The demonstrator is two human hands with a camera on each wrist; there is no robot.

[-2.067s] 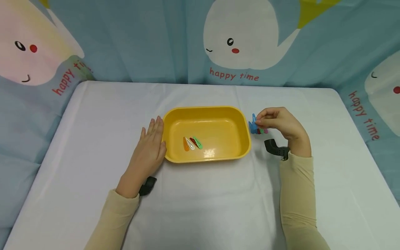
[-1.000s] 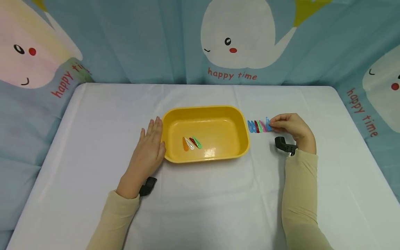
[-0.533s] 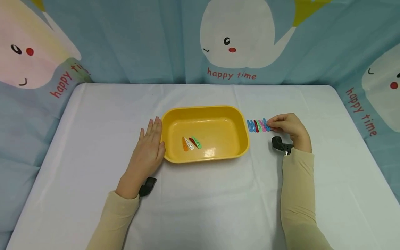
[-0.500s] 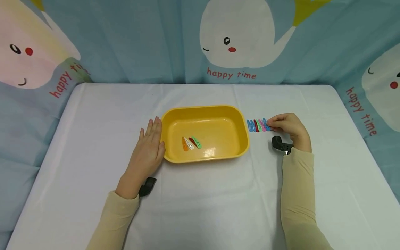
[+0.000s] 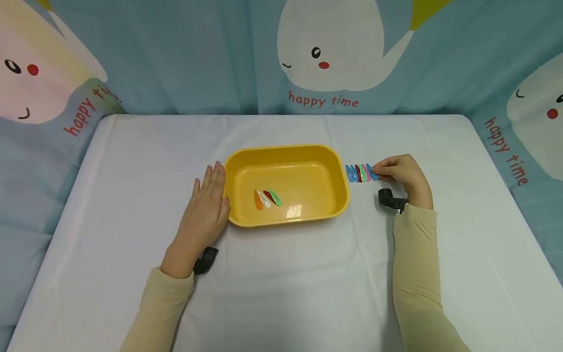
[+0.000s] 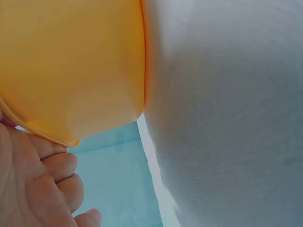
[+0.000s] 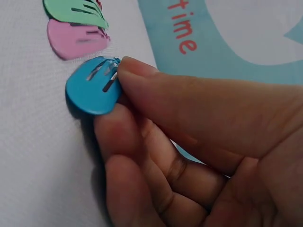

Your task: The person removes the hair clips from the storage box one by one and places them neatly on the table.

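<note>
My right hand (image 5: 402, 176) pinches a blue snap hair clip (image 7: 92, 87) between thumb and fingertips, at the right end of a row of clips on the table. Next to it in the row lie a pink clip (image 7: 75, 40) and a green clip (image 7: 71, 10), then a red clip (image 5: 358, 173) and blue ones. My left hand (image 5: 202, 210) lies with straight fingers along the left end of a yellow tray (image 5: 286, 148), touching its rim. Inside the tray are an orange clip (image 5: 258, 199), a white clip (image 5: 264, 199), a dark red one and a green one (image 5: 275, 197).
A white cloth (image 5: 281, 283) covers the table. Blue curtains (image 5: 211, 58) printed with whales hang behind its far edge and along both sides. The clip row sits just right of the tray, close to its wall.
My right hand has carried the blue clip from above the row's left part to its right end, then slid it left beside the pink clip. My left hand stays at the tray.
</note>
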